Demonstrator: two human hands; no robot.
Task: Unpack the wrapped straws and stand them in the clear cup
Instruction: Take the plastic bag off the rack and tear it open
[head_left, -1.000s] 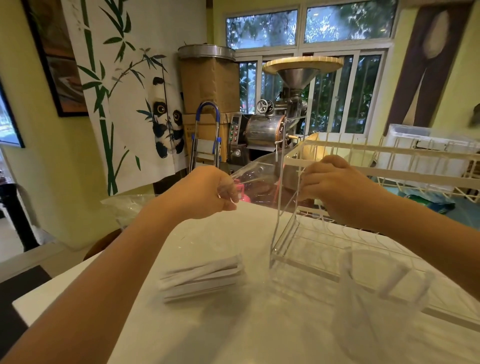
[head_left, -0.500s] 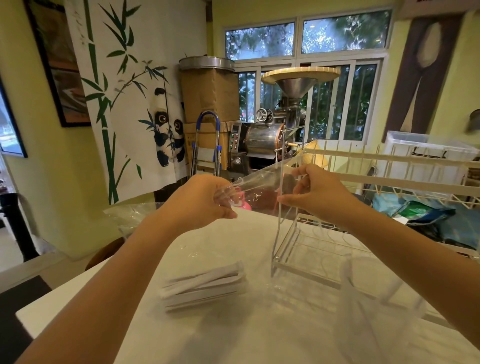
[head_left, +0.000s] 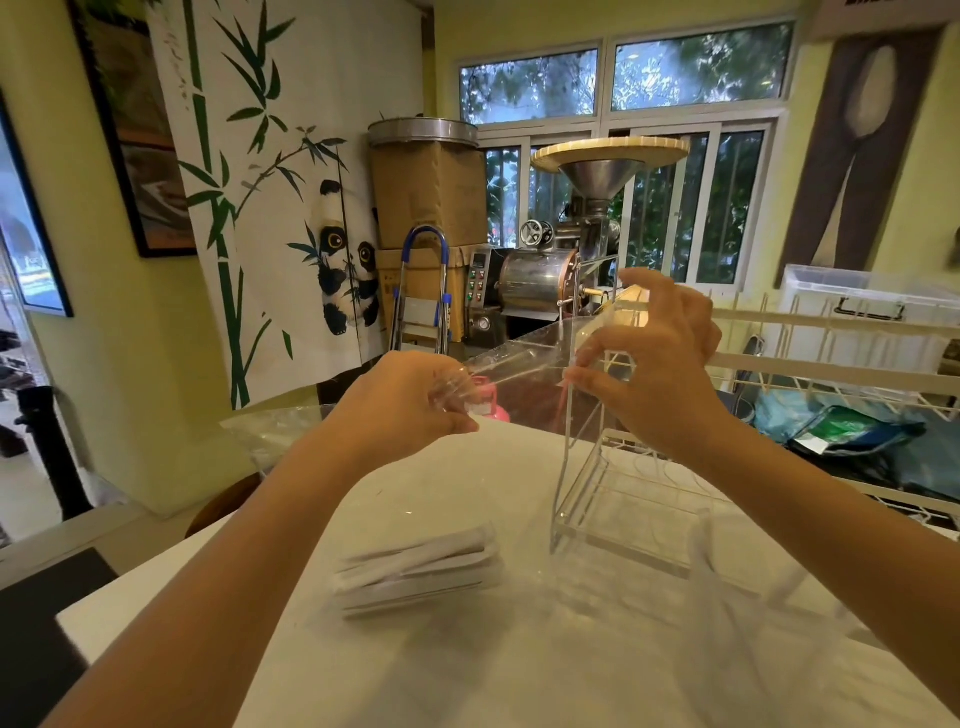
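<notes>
Wall hanging: a white cloth banner printed with green bamboo and a panda (head_left: 291, 208) is hung at the left, behind the table.
White table top (head_left: 467, 665): all task items are carried on it or held above it.
Left hand (head_left: 400, 410): closed into a loose fist above the table; the gathered end of a clear, crinkled plastic wrapper (head_left: 519, 364) is pinched in the fingers.
Clear plastic wrapper: stretched between the two hands, well above the table surface; its contents cannot be made out.
Wrapped straws: a flat bundle of white paper-wrapped straws (head_left: 418, 574) is laid on the table, below the left hand and apart from it.
Right hand (head_left: 654, 364): the other end of the wrapper is pinched between thumb and forefinger; the remaining fingers are spread and curled open.
Transparent acrylic stand (head_left: 602, 499): set upright on the table, directly below the right hand.
Clear plastic cup (head_left: 743, 597): stood on the table at the near right, under the right forearm; blurred, with pale straw-like shapes leaning inside.
White wire rack (head_left: 831, 358): positioned at the far right, behind the right arm.
</notes>
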